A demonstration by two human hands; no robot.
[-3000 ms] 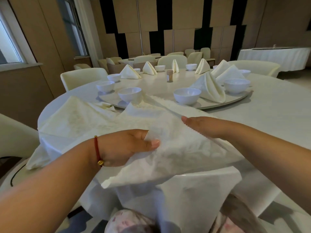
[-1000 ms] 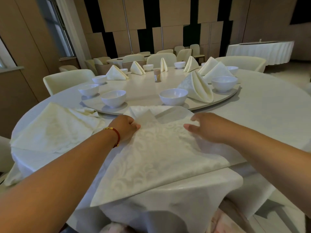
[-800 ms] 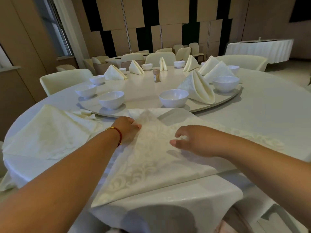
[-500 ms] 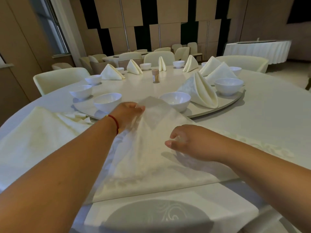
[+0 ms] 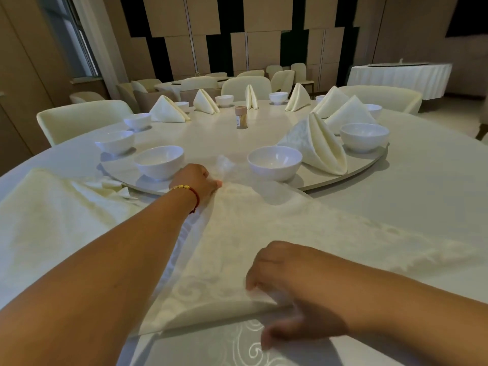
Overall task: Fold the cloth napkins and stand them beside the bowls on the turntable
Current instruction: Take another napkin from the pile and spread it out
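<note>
You had the napkin point(image 5: 237, 249) lying flat on the table point(image 5: 396, 207) in front of you, folded to a triangle, its far tip lifted at the edge of the turntable point(image 5: 343, 178) between two bowls, one on the left point(image 5: 159, 161) and one on the right point(image 5: 274, 162). Your left hand point(image 5: 196, 182) pinched the cloth just below that blurred tip. Your right hand point(image 5: 287, 289) had its fingers curled over the near fold; whether it gripped or only pressed, I could not tell through the blur. To fold well here, you needed the near hand to pin the crease firmly while the far hand drew the tip straight back, edges matched. The bowls sat close to your left hand, so a low, slow pull was the safer choice. Spare napkins point(image 5: 52, 215) lay to your left; finished ones, such as the nearest point(image 5: 317, 143), stood beside bowls further round.
</note>
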